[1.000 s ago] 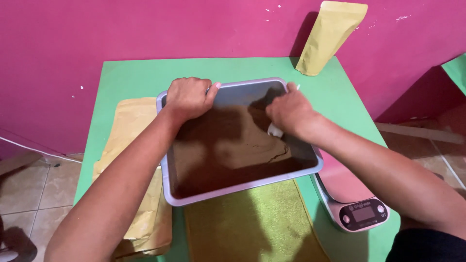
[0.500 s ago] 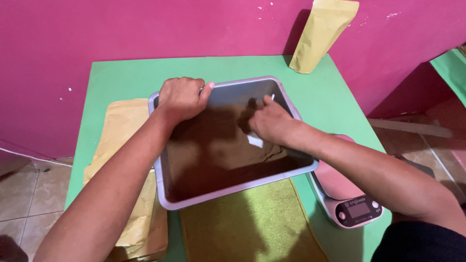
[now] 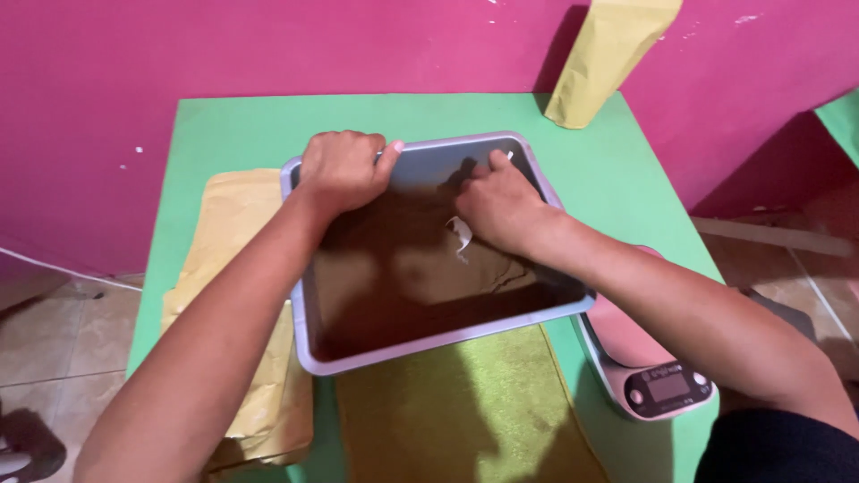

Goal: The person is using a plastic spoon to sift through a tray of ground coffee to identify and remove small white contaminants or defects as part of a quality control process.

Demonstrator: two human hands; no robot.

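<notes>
the grey tray (image 3: 407, 353) sits on the middle of the green desk (image 3: 242, 125), holding a bed of dark brown powder (image 3: 403, 286). our left hand (image 3: 340, 168) has its fingers clenched over the tray's far rim. our right hand (image 3: 497, 207) has slid back toward the middle of the tray from the far right corner where it was a second ago; its fingers are closed on a small white scoop (image 3: 461, 234) pressed into the powder, which now shows a crack line beside it. a stack of tan pouches (image 3: 233, 259) lies left of the tray, touching it. a green mat (image 3: 456, 411) lies in front, a pink scale (image 3: 649, 380) just beside the right edge under our forearm. another pouch (image 3: 608, 54) leans on the pink wall (image 3: 268, 45).
</notes>
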